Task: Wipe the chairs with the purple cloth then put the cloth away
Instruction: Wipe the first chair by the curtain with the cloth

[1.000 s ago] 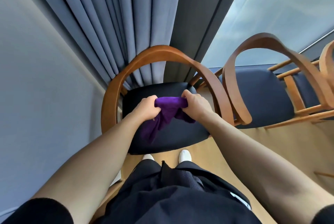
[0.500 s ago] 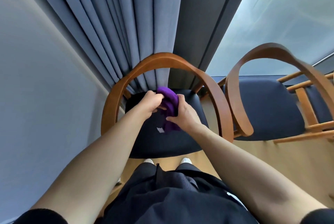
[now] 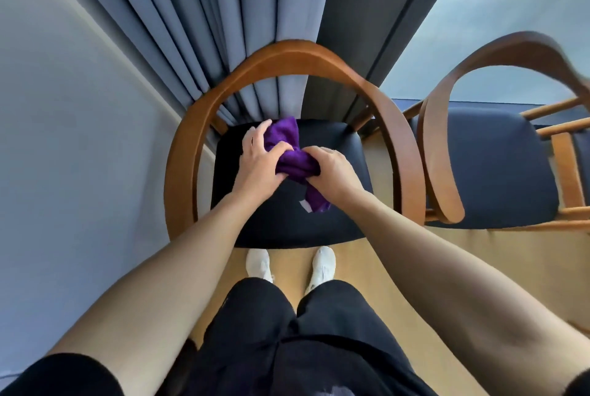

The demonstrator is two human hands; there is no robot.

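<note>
A bunched purple cloth (image 3: 289, 153) hangs over the dark seat of the nearer wooden armchair (image 3: 402, 153), a white tag dangling from its lower corner. My left hand (image 3: 260, 161) grips the cloth's upper part, fingers spread over it. My right hand (image 3: 329, 169) holds the lower part, fingers curled round it. Both hands are close together above the middle of the seat. A second armchair (image 3: 437, 153) with a dark blue seat stands to the right.
Grey-blue curtains (image 3: 204, 22) hang right behind the nearer chair, beside a grey wall (image 3: 64, 140) on the left. A window (image 3: 510, 12) lies at the upper right. My white shoes (image 3: 259, 264) stand on the tan floor before the seat.
The hands have drawn together and bunched the cloth, which a second ago was stretched between them. The bundle now sits further toward the seat's back.
</note>
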